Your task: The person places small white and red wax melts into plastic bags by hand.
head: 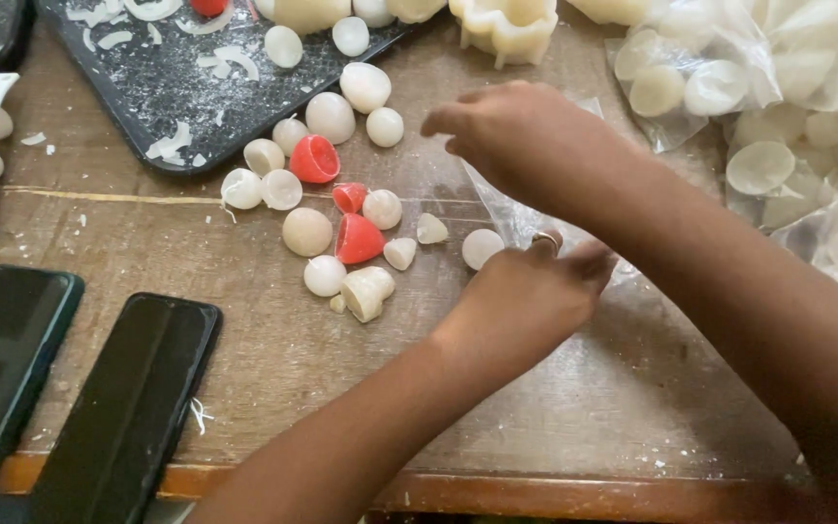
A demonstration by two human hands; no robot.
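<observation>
Phones: two dark phones lie flat at the wooden table's 8 o'clock corner, screens up.
Tray: a black tray dusted with white shavings sits at 11 o'clock.
Pieces: a scatter of cream and red domed wax pieces spreads from the tray's edge toward the table's middle, just left of both hands.
Left hand: the left hand comes in from 6 o'clock, forearm slanting up to the right, back of the hand to the camera, fingers pinched shut on the edge of a clear plastic bag.
Right hand: the right hand reaches in from 4 o'clock, wrist bent, fingers curled down at the bag's upper part; whether they grip it cannot be told.
Bagged pieces: filled clear bags of pale domes pile up at 2 o'clock.
</observation>
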